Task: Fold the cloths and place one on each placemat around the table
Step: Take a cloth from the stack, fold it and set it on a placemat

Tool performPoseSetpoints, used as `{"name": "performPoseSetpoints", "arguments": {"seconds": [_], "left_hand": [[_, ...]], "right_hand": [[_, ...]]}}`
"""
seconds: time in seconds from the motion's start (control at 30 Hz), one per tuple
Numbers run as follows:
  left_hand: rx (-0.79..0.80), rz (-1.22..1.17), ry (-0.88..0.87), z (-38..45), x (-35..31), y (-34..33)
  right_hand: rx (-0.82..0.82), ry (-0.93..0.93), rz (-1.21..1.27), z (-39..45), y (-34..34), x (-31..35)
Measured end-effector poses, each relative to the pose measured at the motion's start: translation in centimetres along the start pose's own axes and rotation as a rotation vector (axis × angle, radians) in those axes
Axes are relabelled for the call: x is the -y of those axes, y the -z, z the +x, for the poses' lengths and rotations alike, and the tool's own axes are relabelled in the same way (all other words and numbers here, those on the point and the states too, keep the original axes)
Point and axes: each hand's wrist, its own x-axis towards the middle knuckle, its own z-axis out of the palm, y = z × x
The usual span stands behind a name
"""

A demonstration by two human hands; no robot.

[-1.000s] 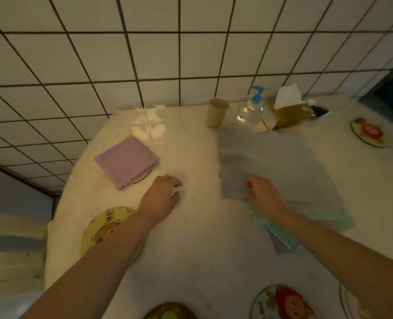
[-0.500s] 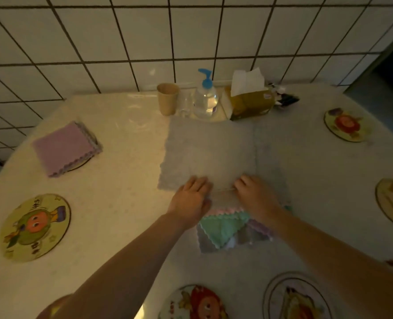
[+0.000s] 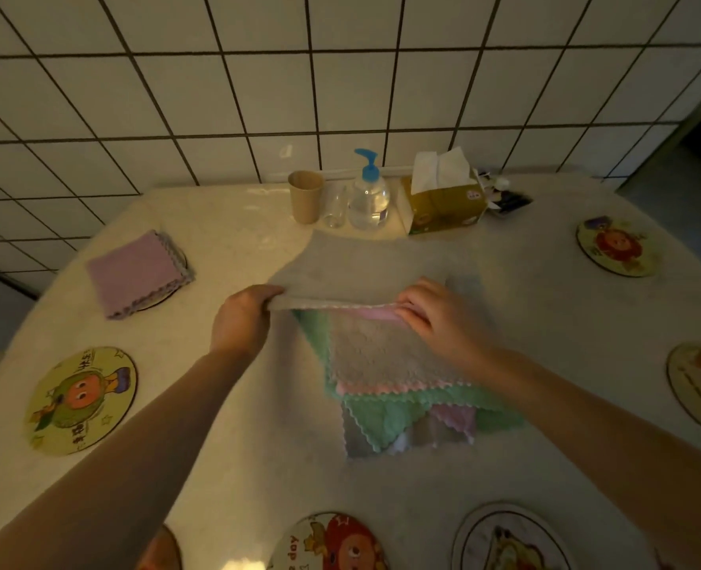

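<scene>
A grey cloth (image 3: pixel 361 269) lies spread at the table's middle, its near edge lifted off the pile. My left hand (image 3: pixel 244 316) pinches that edge's left corner and my right hand (image 3: pixel 431 312) pinches its right corner. Under the lifted edge lies a stack of cloths (image 3: pixel 398 388) in grey, pink and green. A folded purple cloth (image 3: pixel 137 271) rests on a placemat (image 3: pixel 164 296) at the far left. Round cartoon placemats lie around the rim: left (image 3: pixel 79 399), near middle (image 3: pixel 332 543), near right (image 3: pixel 505 540), right (image 3: pixel 700 388), far right (image 3: pixel 616 246).
Against the tiled wall stand a paper cup (image 3: pixel 305 195), a clear glass (image 3: pixel 335 205), a pump bottle (image 3: pixel 368 197) and a tissue box (image 3: pixel 443 201). Small dark items (image 3: pixel 505 197) lie beside the box. The table (image 3: pixel 225 405) is pale marble.
Both hands have come together on the grey cloth's near edge and raised it, uncovering the coloured stack beneath. The view has swung right and closer to the table's middle.
</scene>
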Motion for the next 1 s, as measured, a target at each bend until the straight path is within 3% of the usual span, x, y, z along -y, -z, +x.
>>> {"name": "performPoseSetpoints", "arguments": {"seconds": [0.1,0.3,0.43,0.6,0.77,0.9,1.0], "left_hand": [[-0.065,-0.063,-0.101,-0.9,1.7,3.8],[-0.113,0.009,-0.256,-5.6,5.3,9.6],[-0.106,0.028,-0.221,-10.5,8.2,12.8],[0.053,0.014,-0.194,-19.8,12.0,12.4],[0.309,0.001,-0.183,-30.2,15.0,10.0],[0.356,0.016,-0.254,-34.8,15.5,9.6],[0.38,-0.13,-0.098,-36.0,15.0,10.2]], "right_hand": [[-0.059,0.018,-0.041,-0.2,-0.1,2.4],[-0.101,-0.063,0.16,-1.1,-3.7,8.0],[-0.103,-0.107,0.251,-2.0,-5.4,13.2],[0.076,-0.149,0.174,-8.2,-7.7,17.6],[0.385,-0.248,0.105,-17.8,-10.8,19.8],[0.414,-0.265,0.133,-24.1,-12.3,20.4],[0.435,-0.287,0.168,-26.6,-12.5,21.0]]}}
